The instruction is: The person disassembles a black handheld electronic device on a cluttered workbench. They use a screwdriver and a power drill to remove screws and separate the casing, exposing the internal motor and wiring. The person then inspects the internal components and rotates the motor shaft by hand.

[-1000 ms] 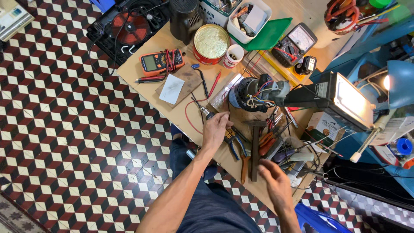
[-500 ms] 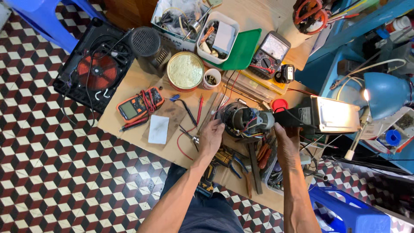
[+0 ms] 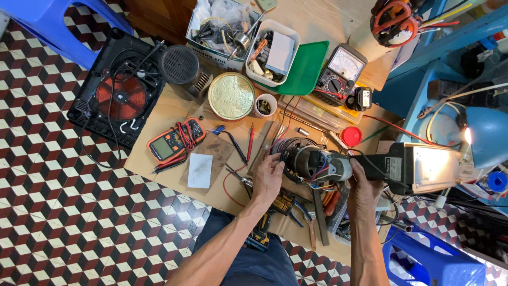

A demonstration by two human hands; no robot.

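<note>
A small electric motor [image 3: 312, 163] with exposed windings and coloured wires lies on its side on the wooden bench [image 3: 169, 114]. My left hand [image 3: 268, 177] grips its left end, fingers curled over the black coil housing. My right hand [image 3: 362, 185] holds its silver right end from below. Under my left forearm lie pliers [image 3: 288, 204] with yellow and black handles. A screwdriver [image 3: 238, 176] with a metal tip rests just left of my left hand.
An orange digital multimeter [image 3: 174, 140] with red leads, a white card [image 3: 200, 170], a round tin [image 3: 231, 96], a small cup [image 3: 265, 105], an analogue meter [image 3: 338, 71], a green tray [image 3: 307, 66], part bins, a work light [image 3: 418, 167], a black induction hob [image 3: 119, 90], blue stools.
My right hand rose from the front edge of the bench to the motor's right end. My left hand moved from the tools to the motor's left end. The view shifted left.
</note>
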